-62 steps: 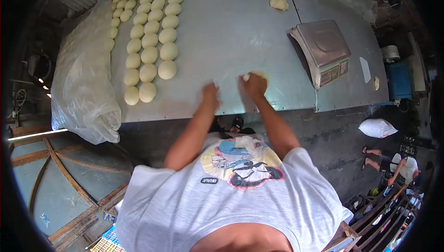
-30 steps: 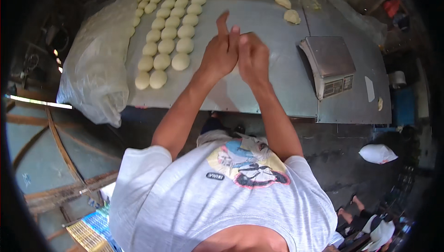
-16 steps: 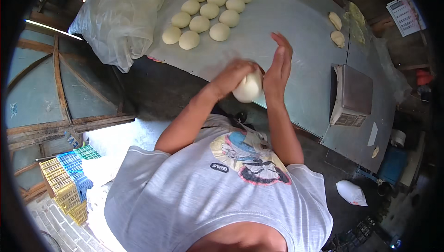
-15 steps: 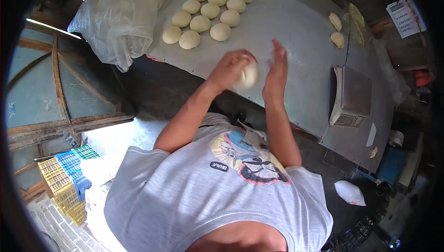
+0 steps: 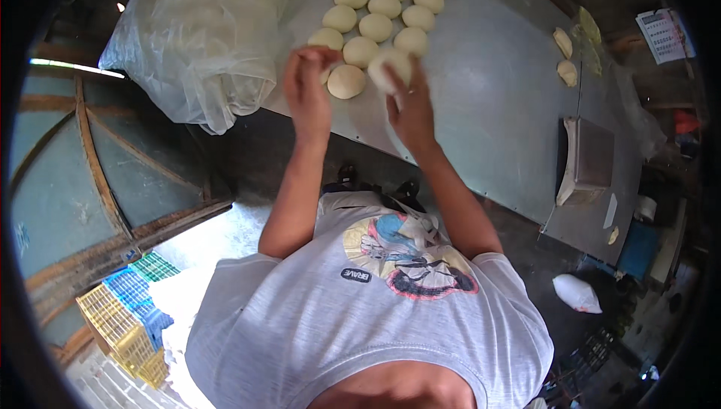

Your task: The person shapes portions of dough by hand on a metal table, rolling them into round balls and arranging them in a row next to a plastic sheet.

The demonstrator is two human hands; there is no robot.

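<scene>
Pale round dough balls [image 5: 384, 6] lie in three rows on the metal tabletop [image 5: 488, 101]. At the near end of the right-hand row, my right hand [image 5: 414, 112] has its fingers around a slightly blurred dough ball [image 5: 387, 68]. Whether that ball touches the table I cannot tell. My left hand [image 5: 306, 97] is at the near end of the left-hand row, its fingers loosely bent and apart, partly covering a dough ball there. Between the hands sits the nearest ball of the middle row [image 5: 346, 82].
A large clear plastic bag [image 5: 199, 48] covers the table's left end. On the right are a metal box-like device [image 5: 588, 155] and small dough scraps [image 5: 566, 72]. Yellow and blue plastic crates [image 5: 113, 311] stand at lower left. A white sack [image 5: 577, 293] lies on the floor at right.
The dough ball has passed from my left hand to my right and moved up to the rows. My left hand has shifted left and away from it. The view has shifted slightly.
</scene>
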